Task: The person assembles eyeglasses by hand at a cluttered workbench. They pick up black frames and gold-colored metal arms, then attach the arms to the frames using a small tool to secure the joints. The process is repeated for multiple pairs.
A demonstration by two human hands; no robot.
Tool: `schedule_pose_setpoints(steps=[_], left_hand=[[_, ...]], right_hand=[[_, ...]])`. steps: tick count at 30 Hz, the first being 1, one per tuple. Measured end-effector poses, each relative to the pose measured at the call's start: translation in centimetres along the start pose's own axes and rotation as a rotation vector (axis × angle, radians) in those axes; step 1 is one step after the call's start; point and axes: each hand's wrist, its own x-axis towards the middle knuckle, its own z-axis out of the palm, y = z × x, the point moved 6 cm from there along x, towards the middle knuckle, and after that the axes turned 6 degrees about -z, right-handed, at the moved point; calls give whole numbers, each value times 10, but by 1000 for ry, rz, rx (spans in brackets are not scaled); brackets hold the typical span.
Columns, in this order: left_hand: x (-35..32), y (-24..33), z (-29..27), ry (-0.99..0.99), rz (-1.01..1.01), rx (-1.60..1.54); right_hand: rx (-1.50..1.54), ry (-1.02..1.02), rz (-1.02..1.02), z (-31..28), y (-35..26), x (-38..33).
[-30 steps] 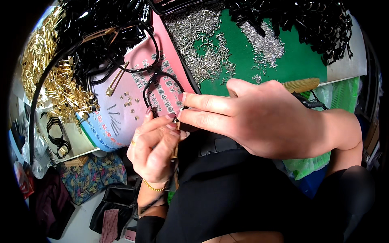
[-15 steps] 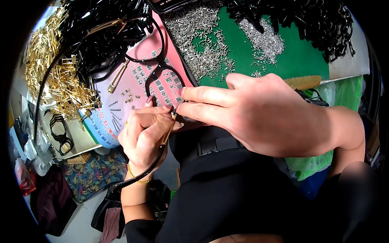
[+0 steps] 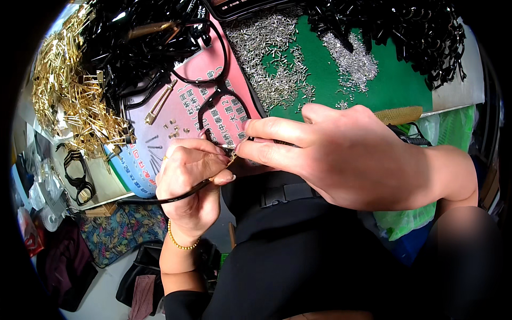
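My left hand (image 3: 186,173) pinches a black eyeglass temple (image 3: 184,196) with gold metal near its hinge end. From between thumb and fingers the temple runs out to the left, below the hand. A black eyeglass frame (image 3: 216,92) lies tilted in front, its near rim meeting the temple at my fingertips. My right hand (image 3: 341,154) is closed on that rim's near corner with its fingers extended together; its thumb is hidden. At the joint a small gold-coloured fitting (image 3: 233,156) shows, but whether a screw sits in it I cannot tell.
Gold metal clips (image 3: 80,101) are heaped at the left, beside piled black temples (image 3: 144,48). Small silver pins (image 3: 266,69) cover part of the green mat (image 3: 325,69). More black parts (image 3: 405,32) lie far right. Several dark screws (image 3: 153,149) rest on the printed sheet.
The temple has swung from slanting down past my left wrist to pointing left. The frame and my right hand have shifted slightly, and my left thumb now shows along the temple.
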Motion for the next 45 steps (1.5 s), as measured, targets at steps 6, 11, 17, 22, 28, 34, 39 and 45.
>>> schedule_pose_setpoints(steps=[6,11,17,22,28,34,39,45], left_hand=[[-15,1,3,82,183,62],[-18,-1,5,95,205,115],[-20,-5,3,124,181,58],[-19,-6,7,180,201,5],[-19,12,-21,228,118,40],[-43,16,-134,751,-534,24],[-38,-107,-199,813,-809,482],[-75,-125,-240,767,-629,1223]], right_hand=[[-20,12,20,4,0,-2],[-157,43,8,6,-2,0],[-559,242,-88,11,-13,5],[-647,300,-87,15,-15,4],[63,373,80,-15,2,-15],[1140,242,347,24,48,-47],[1086,505,206,36,73,-58],[1074,543,154,37,70,-55]])
